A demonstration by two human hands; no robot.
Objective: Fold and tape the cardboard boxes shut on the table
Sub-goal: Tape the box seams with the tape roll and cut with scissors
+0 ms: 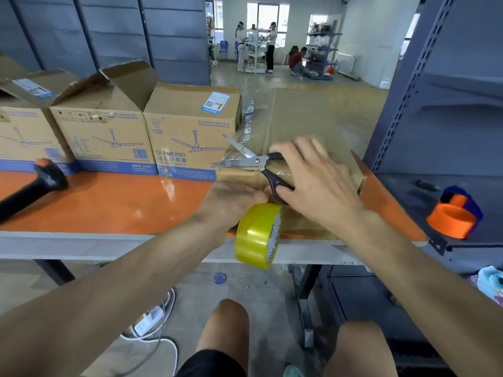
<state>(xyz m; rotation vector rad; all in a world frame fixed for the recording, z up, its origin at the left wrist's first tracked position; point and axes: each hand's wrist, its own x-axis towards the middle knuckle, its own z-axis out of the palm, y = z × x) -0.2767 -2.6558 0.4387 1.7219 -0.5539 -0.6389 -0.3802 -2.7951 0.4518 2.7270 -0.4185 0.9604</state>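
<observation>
1. Right-hand grip point(313, 175): my fingers are through the black handles of the scissors point(255, 160), clamped on them, with the blades spread apart and pointing left over the near edge of the box.
2. Left-hand grip point(234, 198): closed on the yellow tape roll point(257, 235), which hangs at the bench's front edge just below my fingers (a clear strip seems to run from it up to the box, though it is hard to make out).
3. My box point(307, 126) lies flat-topped on the right part of the orange bench point(109, 202), flaps down, with shiny tape along its left edge.
4. 3 more fan-printed boxes stand in a row to its left: the nearest one point(190, 134) closed and touching it, the middle one point(103, 131) with flaps up, the far one point(21, 131) cut off by the frame.
5. A black handheld scanner point(32, 189) lies on the bench at far left.
</observation>
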